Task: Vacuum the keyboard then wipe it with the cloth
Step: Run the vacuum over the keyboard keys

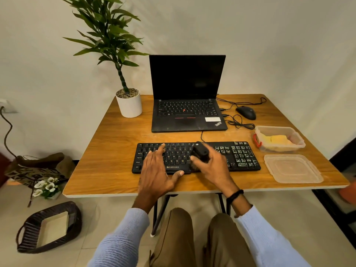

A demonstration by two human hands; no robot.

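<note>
Keyboard point(177, 157) lies flat near the front edge of the table point(107, 151), nearer the person than the open laptop point(186, 112), its right-side keys speckled with pale debris. Left grip point(157, 170) spread, straight fingers resting on the left-half keys, thumb at the front edge; right grip point(213, 166) curled round a small black vacuum point(200, 152) held down at the keys about mid-board. Cloth point(277, 140), yellow, lies in an open clear container point(299, 139) just beside the keyboard's far-right corner, lid point(292, 168) flat in front of it, mouse point(246, 112) right of the laptop.
</note>
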